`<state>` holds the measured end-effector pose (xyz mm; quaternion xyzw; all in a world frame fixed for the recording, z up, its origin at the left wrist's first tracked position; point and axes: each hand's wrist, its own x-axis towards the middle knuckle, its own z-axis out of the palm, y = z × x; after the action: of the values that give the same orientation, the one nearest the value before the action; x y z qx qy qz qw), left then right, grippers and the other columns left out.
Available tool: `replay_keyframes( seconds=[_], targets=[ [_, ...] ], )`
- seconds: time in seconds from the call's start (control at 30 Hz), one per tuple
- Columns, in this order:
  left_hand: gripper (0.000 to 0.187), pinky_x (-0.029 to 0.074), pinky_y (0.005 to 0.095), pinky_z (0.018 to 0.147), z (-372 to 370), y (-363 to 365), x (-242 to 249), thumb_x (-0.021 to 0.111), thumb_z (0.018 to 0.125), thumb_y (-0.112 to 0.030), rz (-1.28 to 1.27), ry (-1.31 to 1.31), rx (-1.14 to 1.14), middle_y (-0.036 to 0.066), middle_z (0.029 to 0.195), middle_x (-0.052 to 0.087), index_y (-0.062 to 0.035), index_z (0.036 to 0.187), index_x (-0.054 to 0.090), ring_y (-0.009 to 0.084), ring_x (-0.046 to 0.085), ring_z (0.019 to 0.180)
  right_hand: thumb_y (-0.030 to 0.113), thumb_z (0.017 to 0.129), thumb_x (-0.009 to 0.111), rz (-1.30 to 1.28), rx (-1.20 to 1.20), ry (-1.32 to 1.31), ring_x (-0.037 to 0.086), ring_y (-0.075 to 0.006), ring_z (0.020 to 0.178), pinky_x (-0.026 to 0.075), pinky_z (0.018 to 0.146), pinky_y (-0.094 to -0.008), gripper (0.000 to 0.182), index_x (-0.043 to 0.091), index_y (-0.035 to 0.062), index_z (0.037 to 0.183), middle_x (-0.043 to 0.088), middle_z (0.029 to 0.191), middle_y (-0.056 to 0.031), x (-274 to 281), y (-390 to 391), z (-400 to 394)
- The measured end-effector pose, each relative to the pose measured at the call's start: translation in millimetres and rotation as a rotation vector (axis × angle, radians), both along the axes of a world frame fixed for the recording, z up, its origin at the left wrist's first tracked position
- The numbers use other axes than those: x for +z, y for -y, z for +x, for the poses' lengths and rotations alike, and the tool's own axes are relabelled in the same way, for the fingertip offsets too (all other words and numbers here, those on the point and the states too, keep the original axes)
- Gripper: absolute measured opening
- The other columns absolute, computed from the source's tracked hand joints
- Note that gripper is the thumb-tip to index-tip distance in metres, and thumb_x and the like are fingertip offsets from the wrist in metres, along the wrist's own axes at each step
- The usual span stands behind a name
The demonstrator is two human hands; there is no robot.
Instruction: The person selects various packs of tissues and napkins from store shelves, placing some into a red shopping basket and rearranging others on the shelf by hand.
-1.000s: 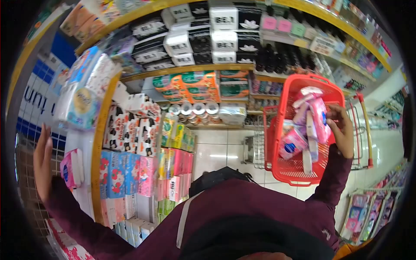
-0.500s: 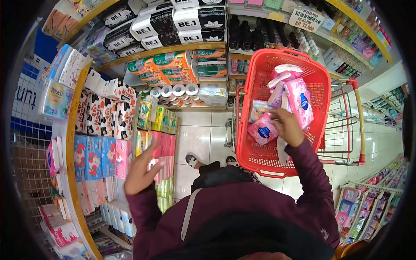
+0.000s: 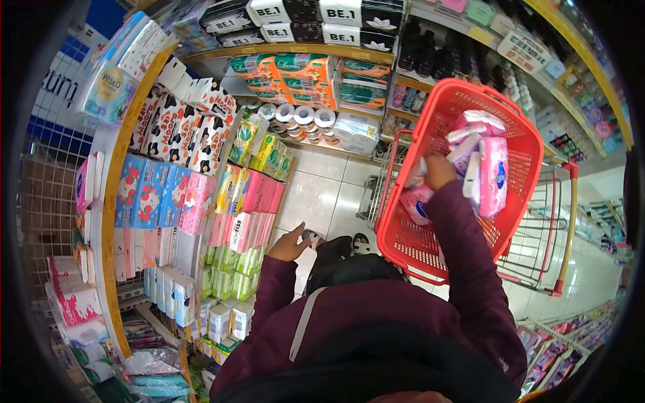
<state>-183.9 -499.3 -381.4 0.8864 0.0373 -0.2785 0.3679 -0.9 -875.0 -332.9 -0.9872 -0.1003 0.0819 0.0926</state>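
Observation:
My right hand (image 3: 438, 172) reaches down into a red shopping basket (image 3: 396, 252), its fingers closed around the edge of a small pale tissue pack (image 3: 416, 173); the fingertips are partly hidden. Just below lies a pink pack with a blue label (image 3: 418, 203). To the right of the hand, a larger pink pack (image 3: 494, 176) leans beside a lilac pack (image 3: 463, 154) and other pink and white packs (image 3: 478, 122). My left hand (image 3: 289, 245) is open and holds nothing, fingers stretched out over the floor near the left shelf.
The basket rests on a metal shopping cart (image 3: 564, 228) with a red and yellow handle. Shelves of tissue packs (image 3: 151, 195) stand on my left. Ahead are BE.1 packs (image 3: 356, 13), orange packs (image 3: 289, 77) and toilet rolls (image 3: 304, 117). Tiled floor (image 3: 316, 178) lies between.
My left hand has come down and inward from the left shelf. My right hand has gone deeper into the basket, onto the pale pack. The view has shifted, putting basket and shelves further right.

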Motion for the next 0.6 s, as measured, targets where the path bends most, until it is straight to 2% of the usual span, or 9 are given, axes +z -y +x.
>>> replay_keyframes(
  seconds=[0.1,0.13,0.17,0.23,0.3,0.37,0.43,0.5,0.6],
  targets=[
    [0.061,0.038,0.0339,0.092,8.3,-0.2,13.8,0.056,0.083,-0.034,-0.03,0.143,0.063,0.027,0.117,0.048,0.0009,0.128,0.035,0.0331,0.047,0.112,0.002,0.053,0.069,0.269,0.154,0.123,0.055,-0.0365,0.087,0.045,0.072,-0.0426,0.035,0.055,0.0025,0.085,0.056,0.089,-0.0166,33.9,12.0,-12.8],
    [0.061,0.038,0.0339,0.092,12.1,1.0,21.2,0.056,0.083,-0.034,-0.029,0.147,0.078,0.027,0.117,0.048,0.0009,0.128,0.035,0.0331,0.047,0.112,-0.002,0.054,0.066,0.335,0.171,0.122,0.053,-0.0369,0.087,0.044,0.071,-0.0425,0.033,0.054,0.0021,0.084,0.055,0.086,-0.0171,48.9,13.1,-15.3],
    [0.059,0.039,0.0339,0.092,16.5,3.5,30.2,0.057,0.083,-0.03,-0.142,0.161,0.1,0.026,0.117,0.049,0.0008,0.128,0.035,0.0323,0.048,0.112,-0.006,0.054,0.061,0.345,0.179,0.126,0.053,-0.0372,0.086,0.042,0.069,-0.042,0.032,0.053,0.0015,0.084,0.055,0.085,-0.0175,64.3,14.8,-17.6],
    [0.057,0.039,0.034,0.091,26.7,10.3,45.7,0.057,0.083,-0.027,-0.257,0.182,0.132,0.025,0.117,0.05,0.0007,0.128,0.035,0.0316,0.048,0.112,-0.009,0.052,0.058,0.444,0.259,0.101,0.053,-0.0338,0.084,0.041,0.071,-0.0348,0.04,0.055,0.001,0.091,0.054,0.086,-0.0158,98.6,15.6,-23.5],
    [0.058,0.038,0.0343,0.093,38.6,18.4,60.3,0.059,0.082,-0.02,-0.441,0.191,0.077,0.022,0.12,0.048,-0.0004,0.13,0.032,0.0299,0.047,0.114,-0.008,0.055,0.056,0.647,0.298,0.046,0.054,-0.0328,0.079,0.042,0.068,-0.0346,0.034,0.054,0.0004,0.088,0.053,0.08,-0.0139,139.8,0.9,-30.2],
    [0.06,0.036,0.0344,0.094,53.4,32.1,81.7,0.059,0.082,-0.018,-0.549,0.245,0.018,0.021,0.122,0.046,-0.0015,0.132,0.03,0.0288,0.045,0.115,-0.003,0.061,0.063,0.683,0.288,0.007,0.056,-0.0203,0.083,0.042,0.072,-0.028,0.037,0.052,0.0011,0.096,0.055,0.084,-0.0094,162.1,-3.5,-26.4],
    [0.062,0.034,0.0346,0.096,68.8,47.0,104.2,0.06,0.081,-0.016,-0.653,0.307,-0.042,0.02,0.125,0.044,-0.0026,0.133,0.027,0.0277,0.043,0.117,0.002,0.066,0.067,0.906,0.282,-0.142,0.055,-0.015,0.089,0.042,0.076,-0.0262,0.042,0.049,0.0017,0.103,0.056,0.09,-0.0071,175.3,-16.7,-12.0],
    [0.066,0.03,0.0362,0.099,81.8,59.6,124.0,0.059,0.082,-0.013,-0.832,0.358,-0.154,0.018,0.132,0.037,-0.0054,0.136,0.021,0.0257,0.038,0.121,0.007,0.071,0.068,1.152,0.292,-0.308,0.053,-0.0136,0.092,0.043,0.079,-0.0254,0.051,0.042,0.0043,0.115,0.056,0.098,-0.0072,174.6,-41.2,3.3],
    [0.077,0.029,0.04,0.1,90.0,65.4,128.3,0.063,0.079,-0.014,-1.015,0.198,-0.053,0.013,0.132,0.034,-0.0084,0.137,0.013,0.0257,0.034,0.122,0.01,0.073,0.068,1.112,0.374,-0.428,0.053,-0.0128,0.092,0.044,0.079,-0.0268,0.054,0.039,0.0055,0.118,0.056,0.099,-0.0076,168.5,-79.6,23.2]
  ],
)
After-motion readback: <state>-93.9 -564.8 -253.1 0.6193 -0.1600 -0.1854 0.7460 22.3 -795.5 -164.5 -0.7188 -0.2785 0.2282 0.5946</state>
